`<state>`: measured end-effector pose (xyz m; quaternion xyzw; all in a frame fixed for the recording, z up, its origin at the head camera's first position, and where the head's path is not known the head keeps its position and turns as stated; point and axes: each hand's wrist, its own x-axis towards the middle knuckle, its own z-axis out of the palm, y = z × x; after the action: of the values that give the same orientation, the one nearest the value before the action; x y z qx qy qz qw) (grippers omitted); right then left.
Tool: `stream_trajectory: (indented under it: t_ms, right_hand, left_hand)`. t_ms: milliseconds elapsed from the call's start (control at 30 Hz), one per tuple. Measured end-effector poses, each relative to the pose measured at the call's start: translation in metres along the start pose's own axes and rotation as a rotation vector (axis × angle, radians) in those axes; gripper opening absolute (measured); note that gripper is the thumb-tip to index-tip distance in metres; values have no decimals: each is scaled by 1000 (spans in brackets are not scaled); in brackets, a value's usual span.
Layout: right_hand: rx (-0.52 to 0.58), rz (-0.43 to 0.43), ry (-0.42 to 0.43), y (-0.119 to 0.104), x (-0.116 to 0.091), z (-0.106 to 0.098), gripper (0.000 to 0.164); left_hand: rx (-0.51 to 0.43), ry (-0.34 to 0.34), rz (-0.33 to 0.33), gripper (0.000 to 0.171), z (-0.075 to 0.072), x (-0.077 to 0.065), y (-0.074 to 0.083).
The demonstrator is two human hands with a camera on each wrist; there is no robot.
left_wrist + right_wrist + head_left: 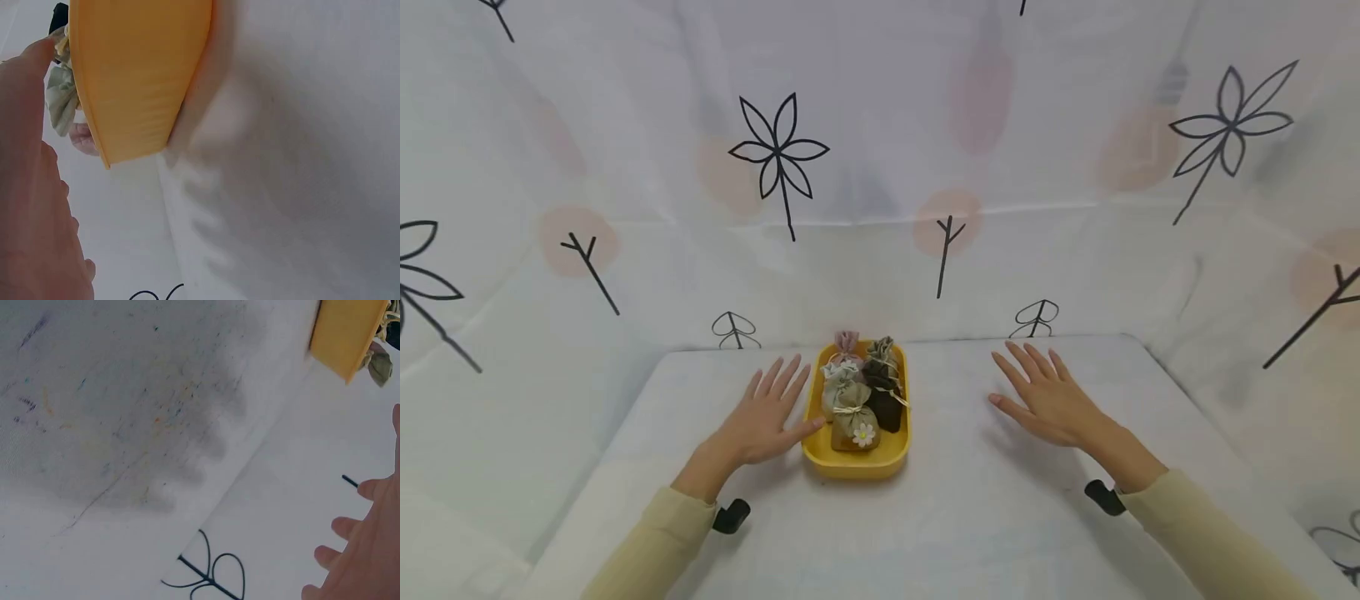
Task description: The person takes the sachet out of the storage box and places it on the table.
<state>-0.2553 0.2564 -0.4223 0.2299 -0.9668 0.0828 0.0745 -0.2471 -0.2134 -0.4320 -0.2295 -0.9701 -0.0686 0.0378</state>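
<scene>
A yellow tray (859, 468) stands on the white table, holding several small drawstring pouches. In front is an olive pouch (852, 402) with a white daisy on it; a black pouch (886, 408) lies to its right. A pale pouch (833, 387), a pink one (847, 342) and a grey-green one (882, 350) sit behind. My left hand (767, 423), fingers straight and spread, hovers at the tray's left side, its thumb reaching over the rim. Whether the thumb touches anything I cannot tell. Well right of the tray, my right hand (1041, 398) hovers with spread fingers, holding nothing.
White cloth (865, 275) printed with plants and pale pink spots hangs behind and beside the table (970, 517). Small coloured marks (169, 419) speckle the tabletop under the right hand. A black strap piece (732, 517) shows at the left wrist, another (1105, 497) at the right.
</scene>
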Motion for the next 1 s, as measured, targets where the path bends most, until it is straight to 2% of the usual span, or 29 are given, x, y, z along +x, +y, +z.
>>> stream_trajectory:
  t_ms: [333,433,667,833,1000]
  right_hand:
    - [65,-66,25,-24,2,4,77]
    - [86,-79,41,-29,5,3,76]
    - [151,-99,21,-44,9,6,76]
    - [191,-99,22,-54,9,8,70]
    - [239,-90,-2,-64,13,11,69]
  left_hand:
    - [-32,-20,48,100,2,-2,18]
    - [-42,-6,57,101,1,-1,22]
    - [-54,-26,41,107,5,-9,25]
    - [-85,-18,47,108,9,-12,27]
    - [-128,-51,18,112,11,-15,30]
